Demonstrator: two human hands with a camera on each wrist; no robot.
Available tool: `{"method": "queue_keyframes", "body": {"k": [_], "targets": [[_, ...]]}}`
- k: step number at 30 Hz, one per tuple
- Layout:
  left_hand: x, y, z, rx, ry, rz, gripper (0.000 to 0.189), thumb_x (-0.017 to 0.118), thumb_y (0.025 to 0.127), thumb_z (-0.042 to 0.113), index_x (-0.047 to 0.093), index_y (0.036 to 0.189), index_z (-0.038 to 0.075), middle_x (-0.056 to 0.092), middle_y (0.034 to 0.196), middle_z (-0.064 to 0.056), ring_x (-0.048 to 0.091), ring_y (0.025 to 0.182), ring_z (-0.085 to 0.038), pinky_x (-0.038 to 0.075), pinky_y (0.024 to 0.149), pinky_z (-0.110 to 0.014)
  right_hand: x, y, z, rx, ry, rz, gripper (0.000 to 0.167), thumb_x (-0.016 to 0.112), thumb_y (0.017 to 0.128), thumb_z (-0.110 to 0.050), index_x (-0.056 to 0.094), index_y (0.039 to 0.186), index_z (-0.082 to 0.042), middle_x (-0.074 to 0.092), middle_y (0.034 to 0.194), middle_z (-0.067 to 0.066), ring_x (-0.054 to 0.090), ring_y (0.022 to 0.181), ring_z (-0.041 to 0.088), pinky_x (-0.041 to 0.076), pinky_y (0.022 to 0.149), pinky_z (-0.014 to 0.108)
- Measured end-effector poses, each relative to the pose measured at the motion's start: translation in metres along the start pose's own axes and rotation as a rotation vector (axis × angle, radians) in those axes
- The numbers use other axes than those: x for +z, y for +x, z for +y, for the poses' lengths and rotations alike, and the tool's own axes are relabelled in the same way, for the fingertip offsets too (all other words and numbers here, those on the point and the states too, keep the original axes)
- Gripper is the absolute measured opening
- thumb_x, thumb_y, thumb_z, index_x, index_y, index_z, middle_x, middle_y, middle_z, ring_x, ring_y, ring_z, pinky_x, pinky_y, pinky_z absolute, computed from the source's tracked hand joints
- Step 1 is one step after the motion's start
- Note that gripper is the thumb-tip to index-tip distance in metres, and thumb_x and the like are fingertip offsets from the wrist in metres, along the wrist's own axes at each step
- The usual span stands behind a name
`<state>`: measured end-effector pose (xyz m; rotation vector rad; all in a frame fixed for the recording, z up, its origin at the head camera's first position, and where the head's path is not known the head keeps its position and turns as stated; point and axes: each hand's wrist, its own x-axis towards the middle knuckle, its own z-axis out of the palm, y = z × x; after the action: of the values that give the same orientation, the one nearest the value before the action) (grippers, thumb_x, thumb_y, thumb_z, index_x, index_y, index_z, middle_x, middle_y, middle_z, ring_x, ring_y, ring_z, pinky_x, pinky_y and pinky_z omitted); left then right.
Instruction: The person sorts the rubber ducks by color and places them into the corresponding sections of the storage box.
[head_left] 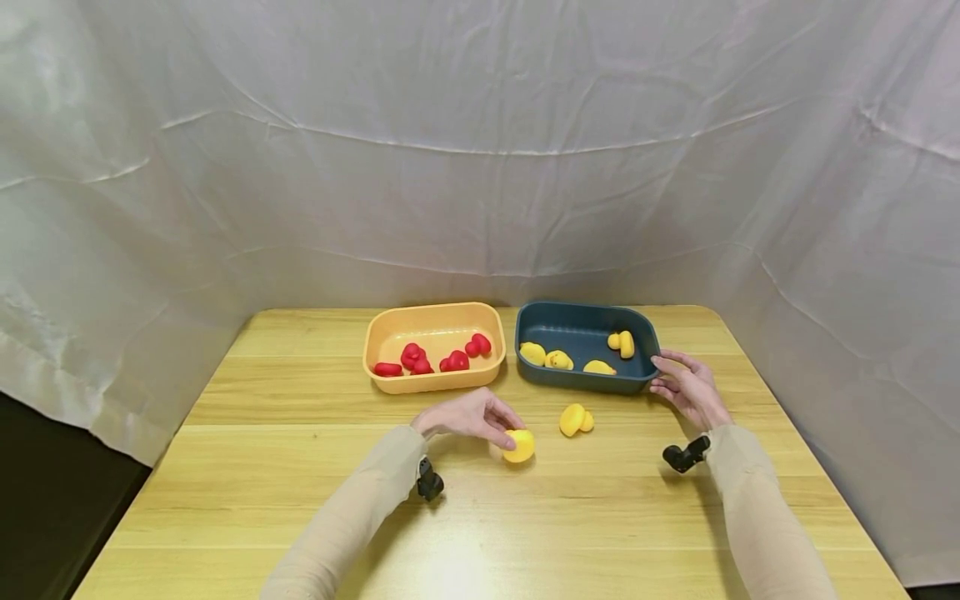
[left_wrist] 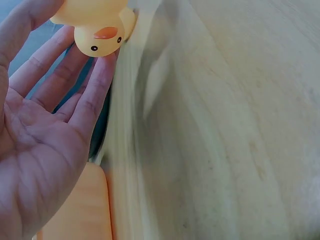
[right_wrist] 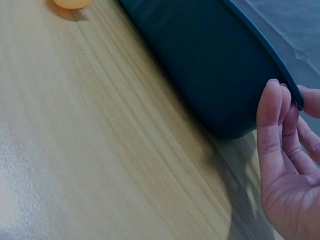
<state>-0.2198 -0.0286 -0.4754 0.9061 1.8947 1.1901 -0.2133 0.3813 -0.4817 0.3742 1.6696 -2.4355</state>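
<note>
My left hand (head_left: 474, 416) pinches a yellow rubber duck (head_left: 520, 447) between thumb and fingers, low over the middle of the table. In the left wrist view the duck's orange beak and black eyes face the camera. A second yellow duck (head_left: 573, 420) lies on the wood just right of it. At the dark blue bin (head_left: 579, 379), my right hand (head_left: 692, 392) grips the rim at the near right corner; the right wrist view shows fingers on both sides of that rim. Several yellow ducks (head_left: 558, 360) lie inside this bin.
Left of the blue bin stands a light orange bin (head_left: 435, 382) holding several red toys (head_left: 454, 361). Both bins sit near the back edge of the wooden table (head_left: 247, 467). A pale hanging sheet (head_left: 480, 200) closes off the back and sides.
</note>
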Motion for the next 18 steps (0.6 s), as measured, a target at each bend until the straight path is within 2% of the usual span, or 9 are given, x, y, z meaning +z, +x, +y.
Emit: {"method": "queue_keyframes", "body": {"k": [7,12,18], "targets": [[-0.0046,-0.0011,0.0052,0.059,-0.043,0.040,0.032,0.074,0.091,0.009,0.071,0.122,0.001,0.075,0.115,-0.015,0.072,0.098,-0.011,0.060,0.093,-0.027,0.0007,0.0010,0.0006,0.000,-0.009,0.006,0.025,0.064,0.099,-0.012,0.054,0.122,-0.014,0.072,0.085,-0.003,0.067,0.067,0.010,0.063,0.067,0.023],[-0.0059,-0.0021,0.0101,0.085,-0.005,0.097,0.030,0.073,0.092,0.013,0.073,0.121,0.006,0.076,0.115,-0.011,0.070,0.101,-0.010,0.057,0.096,-0.026,0.0008,0.0018,0.0003,-0.002,-0.016,0.009,0.027,0.064,0.099,-0.013,0.053,0.123,-0.013,0.071,0.085,-0.003,0.067,0.067,0.009,0.063,0.067,0.023],[-0.0064,-0.0007,0.0098,0.072,-0.019,0.157,0.034,0.072,0.093,0.014,0.070,0.125,0.003,0.075,0.118,-0.013,0.069,0.099,-0.008,0.057,0.094,-0.024,0.0001,0.0023,-0.0001,-0.001,-0.012,0.001,0.028,0.063,0.099,-0.013,0.051,0.125,-0.012,0.070,0.085,-0.002,0.067,0.067,0.010,0.063,0.067,0.023]]}}
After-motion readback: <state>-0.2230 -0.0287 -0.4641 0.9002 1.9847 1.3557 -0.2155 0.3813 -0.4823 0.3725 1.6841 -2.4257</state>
